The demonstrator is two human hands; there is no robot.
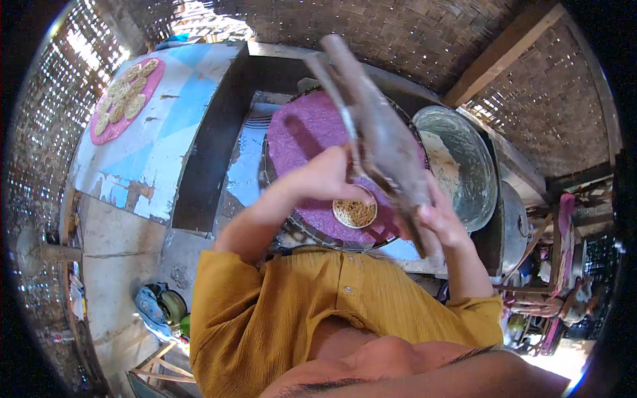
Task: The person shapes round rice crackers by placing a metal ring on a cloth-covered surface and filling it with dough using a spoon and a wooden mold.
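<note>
A long, worn wooden tool (391, 142), made of two pieces lying against each other, is tilted between my hands, its narrow end pointing away from me. My left hand (325, 176) is closed on its left side, fingers partly hidden behind the wood. Lower down, my right hand (441, 215) grips the near right end. Just below the left thumb sits a small round dish (355, 211) with a pale rim and thin beige strands inside. It rests on a pink-purple sheet (312, 126) covering a round tray, partly hidden by the tool and my arms.
A large grey-green basin (481, 166) with pale dough (439, 162) stands right of the tray. On the blue-and-white table (176, 126) at left, several round strand cakes (123, 96) lie on a pink sheet. A lidded metal pot (514, 225) is at far right. Woven walls close in behind.
</note>
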